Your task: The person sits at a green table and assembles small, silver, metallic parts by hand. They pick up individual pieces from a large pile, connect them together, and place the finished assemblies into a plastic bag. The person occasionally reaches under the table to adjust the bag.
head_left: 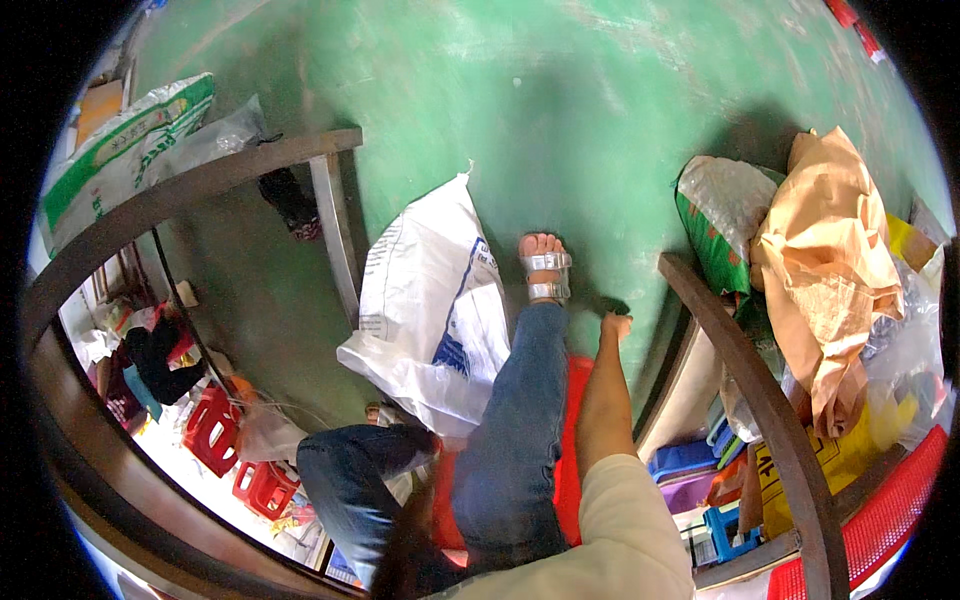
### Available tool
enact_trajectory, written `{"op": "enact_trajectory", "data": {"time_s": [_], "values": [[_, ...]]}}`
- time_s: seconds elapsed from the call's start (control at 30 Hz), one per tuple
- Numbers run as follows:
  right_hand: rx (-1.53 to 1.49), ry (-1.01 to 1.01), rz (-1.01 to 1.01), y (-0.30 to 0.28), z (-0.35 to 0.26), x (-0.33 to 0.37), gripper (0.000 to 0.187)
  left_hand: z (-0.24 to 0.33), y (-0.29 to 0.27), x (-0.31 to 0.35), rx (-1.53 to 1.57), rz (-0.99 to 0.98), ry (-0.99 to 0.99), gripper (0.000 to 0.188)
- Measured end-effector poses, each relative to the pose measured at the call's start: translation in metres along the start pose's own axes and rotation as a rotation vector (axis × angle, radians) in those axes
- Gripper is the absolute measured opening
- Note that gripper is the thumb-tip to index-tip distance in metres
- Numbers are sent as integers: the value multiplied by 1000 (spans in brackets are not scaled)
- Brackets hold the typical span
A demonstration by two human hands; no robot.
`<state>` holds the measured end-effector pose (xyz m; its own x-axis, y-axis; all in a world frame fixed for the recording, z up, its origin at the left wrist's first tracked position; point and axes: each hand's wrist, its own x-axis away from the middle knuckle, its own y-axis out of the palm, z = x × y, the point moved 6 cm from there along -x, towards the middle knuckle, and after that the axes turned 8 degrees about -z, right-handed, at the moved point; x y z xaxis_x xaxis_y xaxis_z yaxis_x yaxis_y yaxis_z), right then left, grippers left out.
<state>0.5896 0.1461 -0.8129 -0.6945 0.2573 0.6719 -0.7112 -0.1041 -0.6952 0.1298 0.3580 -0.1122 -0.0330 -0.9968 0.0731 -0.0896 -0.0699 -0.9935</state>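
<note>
My right arm, in a cream sleeve, reaches forward past my right knee. At its end my right hand is low over the green floor, beside my sandalled right foot. Its fingers look curled closed, and whatever they may hold is hidden. A white woven sack with blue print lies left of my jeans leg, its crumpled end against my legs. No part of my left hand can be made out.
Dark curved frame bars stand at left, another bar at right. Beyond the right bar are a brown paper bag and a green and white sack. Red plastic stools and a green-striped sack are at left.
</note>
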Motion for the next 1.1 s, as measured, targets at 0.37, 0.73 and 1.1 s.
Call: {"op": "enact_trajectory", "data": {"time_s": [0.37,0.73,1.1], "values": [[67,-180,34,-9,-18,30,32,0,-1,-6,-11,56,38,67],[-274,-1463,-940,-81,-148,343,13,-33,0,17,278,47,-107,76],[1253,-2387,-709,-13,-7,557,9,6,-47,35,286,258,-217,53]]}}
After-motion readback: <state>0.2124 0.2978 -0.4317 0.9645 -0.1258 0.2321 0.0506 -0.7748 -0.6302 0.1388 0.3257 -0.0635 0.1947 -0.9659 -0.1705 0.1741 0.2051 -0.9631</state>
